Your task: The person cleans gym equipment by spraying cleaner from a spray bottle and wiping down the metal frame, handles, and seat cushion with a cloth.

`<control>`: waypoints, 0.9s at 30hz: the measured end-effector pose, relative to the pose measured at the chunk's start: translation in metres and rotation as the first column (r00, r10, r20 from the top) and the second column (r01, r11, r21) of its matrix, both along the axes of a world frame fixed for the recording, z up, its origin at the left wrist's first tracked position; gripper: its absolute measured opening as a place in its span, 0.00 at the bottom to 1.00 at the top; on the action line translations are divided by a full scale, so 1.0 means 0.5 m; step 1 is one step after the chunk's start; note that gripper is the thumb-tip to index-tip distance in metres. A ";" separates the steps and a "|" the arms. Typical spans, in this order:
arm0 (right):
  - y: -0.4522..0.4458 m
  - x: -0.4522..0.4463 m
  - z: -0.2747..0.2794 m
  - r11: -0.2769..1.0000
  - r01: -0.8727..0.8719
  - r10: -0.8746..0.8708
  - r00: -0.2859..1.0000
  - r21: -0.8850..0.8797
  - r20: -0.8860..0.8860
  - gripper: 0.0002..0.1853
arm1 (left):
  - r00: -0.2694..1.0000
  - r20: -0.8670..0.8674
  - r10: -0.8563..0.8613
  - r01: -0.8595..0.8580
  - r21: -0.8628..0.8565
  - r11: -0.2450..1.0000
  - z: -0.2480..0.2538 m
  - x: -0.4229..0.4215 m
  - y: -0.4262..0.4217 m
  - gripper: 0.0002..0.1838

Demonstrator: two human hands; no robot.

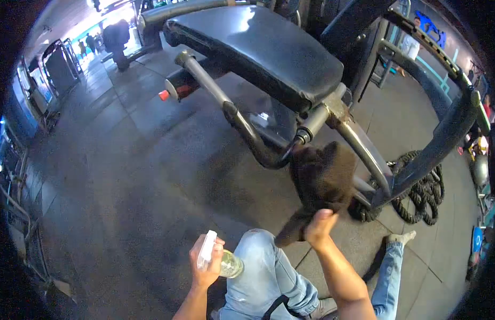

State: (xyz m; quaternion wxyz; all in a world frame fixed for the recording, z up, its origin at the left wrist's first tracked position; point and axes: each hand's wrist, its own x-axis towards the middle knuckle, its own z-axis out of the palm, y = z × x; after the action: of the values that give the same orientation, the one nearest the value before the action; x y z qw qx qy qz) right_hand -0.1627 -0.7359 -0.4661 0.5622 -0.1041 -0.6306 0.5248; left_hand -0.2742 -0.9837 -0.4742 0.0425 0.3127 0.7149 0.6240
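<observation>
My left hand (207,261) is closed around a clear spray bottle (232,265) with a white trigger head, beside my bent knee in light blue jeans. My right hand (320,226) grips a dark brown cloth (325,176), which is bunched up against the lower metal frame of a gym machine. The cloth's upper edge meets the curved metal bar (253,140) near its joint, and a loose end hangs down to the left of my wrist. Above them is the machine's black padded seat (263,48).
Thick black rope (418,197) lies coiled on the dark tiled floor (141,186) at the right, by the machine's frame. My other leg stretches out at the lower right. A person (410,45) stands at the upper right. More gym equipment lines the left side.
</observation>
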 end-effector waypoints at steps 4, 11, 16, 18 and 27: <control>0.007 -0.169 0.073 0.568 0.017 -0.518 0.785 0.823 0.340 0.46 | 0.999 0.032 -0.012 0.012 -0.006 1.000 -0.015 -0.014 0.015 0.16; 0.012 -0.347 0.294 0.886 -0.095 -0.240 0.744 0.454 0.624 0.35 | 0.996 0.092 0.006 0.001 -0.084 0.997 -0.041 -0.029 0.027 0.19; -0.022 -0.319 0.232 0.807 0.138 -0.370 0.876 0.574 0.310 0.41 | 0.979 0.190 0.068 -0.051 -0.094 0.994 -0.057 -0.013 0.039 0.21; -0.020 -0.296 0.199 0.739 0.173 -0.404 0.888 0.651 0.222 0.43 | 0.982 0.175 0.073 -0.051 -0.131 0.990 -0.046 -0.020 0.039 0.21; 0.098 -0.157 0.010 0.492 0.075 -0.235 0.971 0.867 0.049 0.31 | 0.988 0.142 0.056 -0.041 -0.104 0.994 -0.016 -0.014 0.057 0.22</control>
State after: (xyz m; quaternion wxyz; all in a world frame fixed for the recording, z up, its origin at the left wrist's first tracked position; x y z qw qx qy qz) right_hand -0.2412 -0.6867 -0.4610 0.5315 0.0902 -0.8385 0.0798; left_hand -0.2812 -0.9552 -0.4819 0.0947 0.2466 0.7481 0.6088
